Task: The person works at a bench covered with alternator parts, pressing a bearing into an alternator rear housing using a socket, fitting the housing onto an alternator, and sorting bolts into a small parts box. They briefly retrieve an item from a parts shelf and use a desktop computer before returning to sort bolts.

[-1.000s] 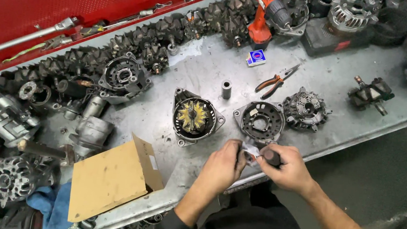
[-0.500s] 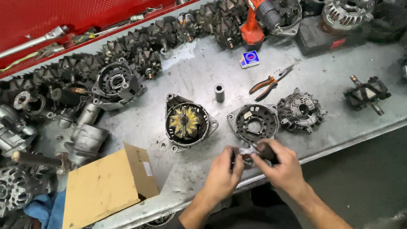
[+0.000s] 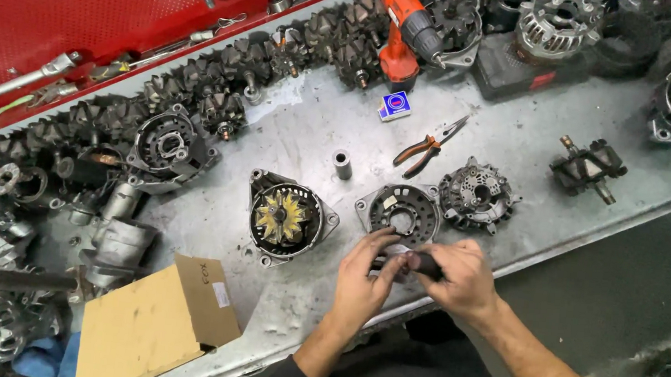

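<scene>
there, small dark part (image 3: 406, 261) between hands

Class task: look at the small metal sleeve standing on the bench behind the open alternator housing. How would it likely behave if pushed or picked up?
The metal sleeve stands upright on one end, so a sideways push would probably tip it. Being cylindrical, it would then likely roll across the flat steel bench. It looks solid and rigid, probably heavy for its size.

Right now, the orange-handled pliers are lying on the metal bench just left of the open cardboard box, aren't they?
Not quite: the head view shows the orange-handled pliers lying on the metal bench far right of the cardboard box, near the cordless drill.
</scene>
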